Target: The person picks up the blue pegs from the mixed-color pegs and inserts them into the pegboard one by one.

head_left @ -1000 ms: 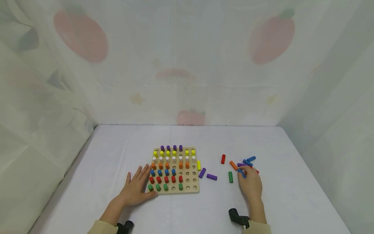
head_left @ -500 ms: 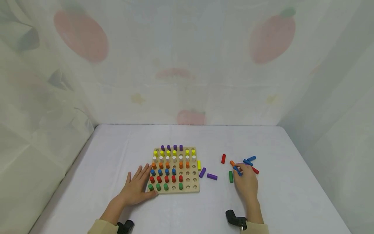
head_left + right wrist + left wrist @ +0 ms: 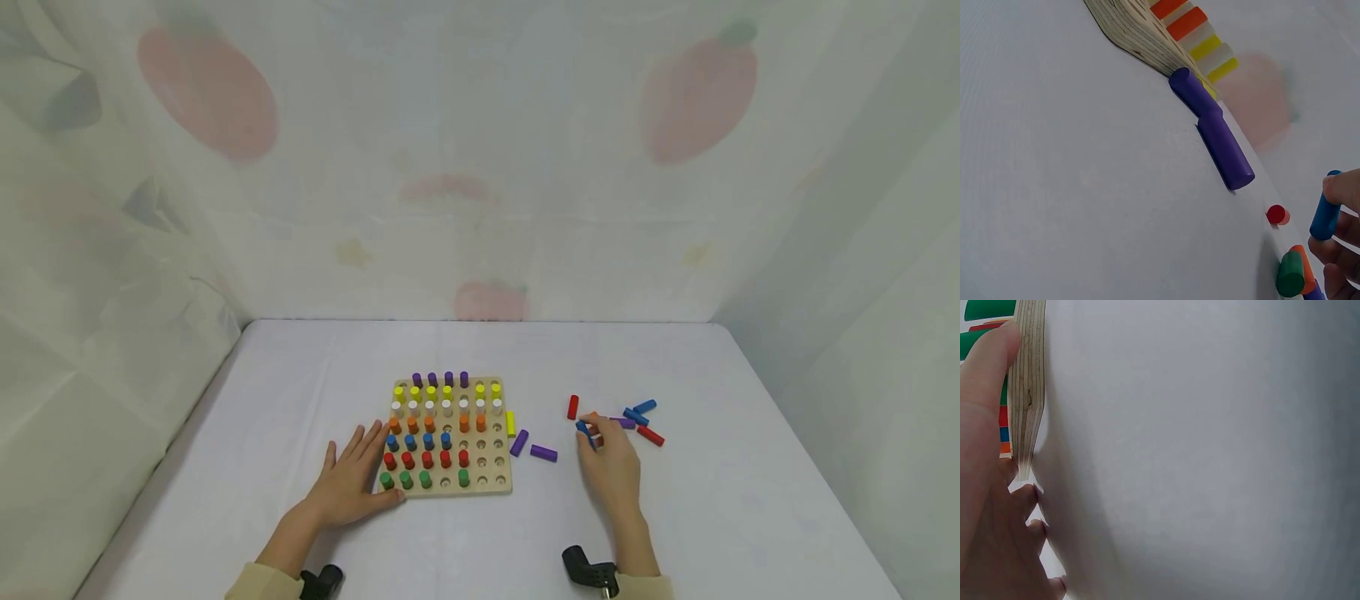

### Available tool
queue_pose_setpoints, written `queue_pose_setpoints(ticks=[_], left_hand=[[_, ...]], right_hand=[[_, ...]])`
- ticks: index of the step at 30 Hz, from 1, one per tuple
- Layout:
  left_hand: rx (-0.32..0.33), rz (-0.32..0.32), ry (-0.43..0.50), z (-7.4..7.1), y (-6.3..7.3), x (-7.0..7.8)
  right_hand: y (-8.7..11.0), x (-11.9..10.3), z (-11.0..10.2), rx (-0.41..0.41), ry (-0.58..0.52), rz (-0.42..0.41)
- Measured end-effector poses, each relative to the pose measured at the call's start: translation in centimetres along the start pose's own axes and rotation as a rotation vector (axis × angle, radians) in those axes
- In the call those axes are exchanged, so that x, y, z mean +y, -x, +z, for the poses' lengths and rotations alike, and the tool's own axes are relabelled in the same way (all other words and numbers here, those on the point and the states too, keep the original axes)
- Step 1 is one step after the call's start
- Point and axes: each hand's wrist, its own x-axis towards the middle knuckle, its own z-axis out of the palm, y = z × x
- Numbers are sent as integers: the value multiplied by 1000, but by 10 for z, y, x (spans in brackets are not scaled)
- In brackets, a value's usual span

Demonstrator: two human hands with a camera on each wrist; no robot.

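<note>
My right hand [image 3: 615,471] pinches a blue peg [image 3: 1325,215] between thumb and fingers, just over the loose pegs right of the pegboard. In the right wrist view a green peg [image 3: 1290,274] and an orange peg [image 3: 1307,275] lie below that hand; in the head view the hand covers the green one. The wooden pegboard [image 3: 491,491] carries rows of purple, yellow, white, orange, blue, red and green pegs, with some bare holes on its right side. My left hand [image 3: 345,492] rests at the board's left edge, fingers straight and spread, thumb [image 3: 1007,347] on the near left corner.
A yellow peg [image 3: 511,424] lies against the board's right side, near two purple pegs [image 3: 543,453]. A red peg [image 3: 573,407] lies beyond the right hand. To its right are two blue pegs [image 3: 645,406], another red peg [image 3: 650,436] and a purple peg [image 3: 622,423].
My right hand has moved left toward the board with the blue peg, passing over the orange and green pegs and uncovering the red and purple pegs behind it. The left hand has stayed put.
</note>
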Motion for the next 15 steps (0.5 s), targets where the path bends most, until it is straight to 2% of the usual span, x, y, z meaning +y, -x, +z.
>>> queue_pose_setpoints(ticks=[15], left_hand=[[-2,-1,15,0,0,1]], right_hand=[[2,-21,12,-66,-103,-3]])
